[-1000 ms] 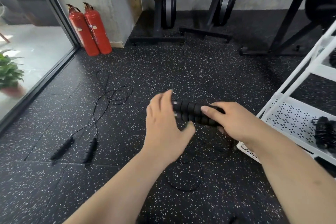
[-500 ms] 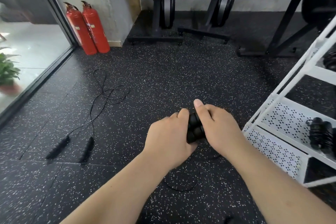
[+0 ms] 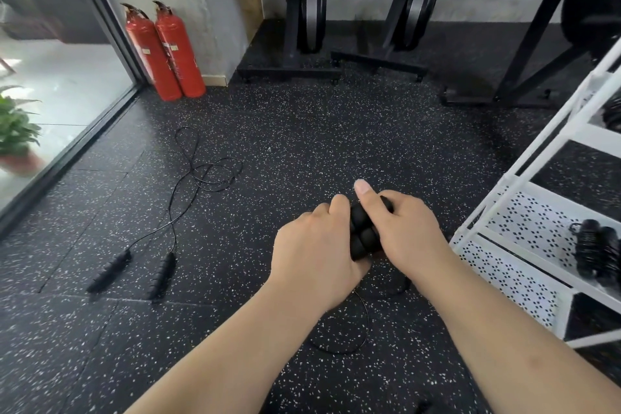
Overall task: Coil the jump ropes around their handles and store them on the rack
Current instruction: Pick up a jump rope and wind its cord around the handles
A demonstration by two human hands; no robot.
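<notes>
Speckled floor point(image 3: 302, 144): one loose rope point(image 3: 163, 272); left hand point(image 3: 312, 255), right hand point(image 3: 406, 232) clasp two handles point(image 3: 361, 235).

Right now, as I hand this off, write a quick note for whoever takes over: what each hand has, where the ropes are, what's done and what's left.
Left hand: grips the handle pair, the two handles held side by side.
Right hand: grips the same handle pair from the other side, thumb straight on top.
Cord: hangs loose to the floor, not yet wound.
Second rope: uncoiled on the floor to the left.
Rack: on the right, with one coiled rope on a shelf.
Left to do: wind this cord, shelve it, then do the same with the second rope.
</notes>
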